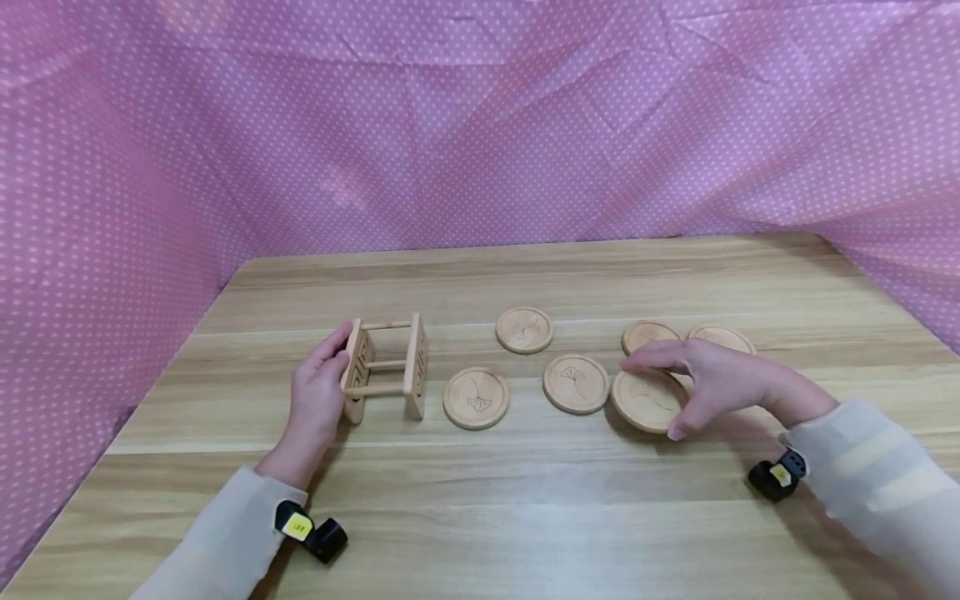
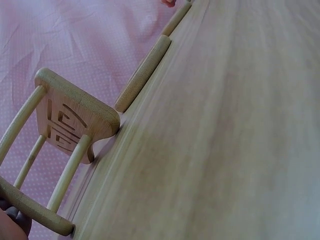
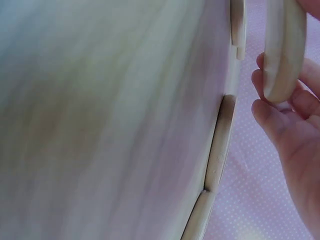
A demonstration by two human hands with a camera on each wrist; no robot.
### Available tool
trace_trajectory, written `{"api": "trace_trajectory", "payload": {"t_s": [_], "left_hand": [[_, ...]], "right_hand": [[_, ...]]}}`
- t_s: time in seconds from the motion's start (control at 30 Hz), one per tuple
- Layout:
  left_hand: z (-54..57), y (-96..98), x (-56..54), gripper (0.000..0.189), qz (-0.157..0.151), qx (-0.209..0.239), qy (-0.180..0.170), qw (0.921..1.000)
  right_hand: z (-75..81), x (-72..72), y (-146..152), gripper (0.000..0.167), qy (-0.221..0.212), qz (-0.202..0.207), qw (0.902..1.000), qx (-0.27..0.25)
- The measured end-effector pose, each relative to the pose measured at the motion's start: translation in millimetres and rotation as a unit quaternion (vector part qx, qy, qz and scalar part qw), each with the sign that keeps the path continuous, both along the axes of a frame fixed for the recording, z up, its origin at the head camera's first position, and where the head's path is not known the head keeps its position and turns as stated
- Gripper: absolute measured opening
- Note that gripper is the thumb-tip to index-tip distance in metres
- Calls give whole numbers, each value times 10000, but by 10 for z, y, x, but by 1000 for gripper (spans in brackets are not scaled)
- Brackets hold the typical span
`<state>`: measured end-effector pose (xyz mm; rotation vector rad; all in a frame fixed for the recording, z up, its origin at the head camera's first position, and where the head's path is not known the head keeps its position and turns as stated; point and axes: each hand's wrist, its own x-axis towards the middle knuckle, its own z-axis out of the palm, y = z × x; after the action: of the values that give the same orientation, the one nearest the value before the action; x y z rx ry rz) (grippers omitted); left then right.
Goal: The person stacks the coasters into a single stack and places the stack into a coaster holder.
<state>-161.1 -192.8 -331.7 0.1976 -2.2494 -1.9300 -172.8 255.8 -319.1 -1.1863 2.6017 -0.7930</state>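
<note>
A small wooden coaster rack (image 1: pixel 377 390), two slotted end panels joined by rods, stands at the left of the table. My left hand (image 1: pixel 318 390) holds its left panel from the outer side; the left wrist view shows only a bit of the fingers (image 2: pixel 11 225). My right hand (image 1: pixel 712 379) grips a round wooden coaster (image 1: pixel 647 402) by its edge, thumb at the near side and fingers at the far side. In the right wrist view that coaster (image 3: pixel 285 50) is raised off the table. Beside it lies a coaster (image 1: pixel 576 384) with a ginkgo-leaf engraving.
Between rack and right hand lie more coasters, one near (image 1: pixel 476 398) and one farther back (image 1: pixel 524 330). Behind the right hand are two others, a left coaster (image 1: pixel 649 333) and a partly hidden right coaster (image 1: pixel 723 337). A pink dotted cloth (image 1: pixel 480 125) hangs behind the wooden table (image 1: pixel 487 517).
</note>
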Motion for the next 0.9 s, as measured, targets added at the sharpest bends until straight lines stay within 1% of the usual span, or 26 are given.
{"api": "trace_trajectory", "payload": {"t_s": [0.13, 0.2, 0.33, 0.53, 0.77, 0.9], "left_hand": [[0, 3, 3, 43, -39, 18, -44, 10000], [2, 1, 6, 44, -75, 11, -97, 9999], [-2, -4, 11, 45, -106, -4, -160, 9998], [-21, -3, 1, 43, -29, 99, 45, 9999], [-24, -14, -3, 43, -31, 73, 66, 9999], [-13, -22, -6, 43, -73, 122, 36, 9999]], "right_hand": [[-18, -18, -41, 79, 237, 115, 9987, -440], [-28, -30, -55, 78, 283, 73, 9981, -550], [-21, -23, -108, 77, 303, -249, 9981, -474], [14, 17, -246, 77, 170, -902, 9956, -173], [31, 38, -429, 78, 182, -1334, 9903, -333], [20, 29, -538, 77, 260, -1652, 9850, -435]]}}
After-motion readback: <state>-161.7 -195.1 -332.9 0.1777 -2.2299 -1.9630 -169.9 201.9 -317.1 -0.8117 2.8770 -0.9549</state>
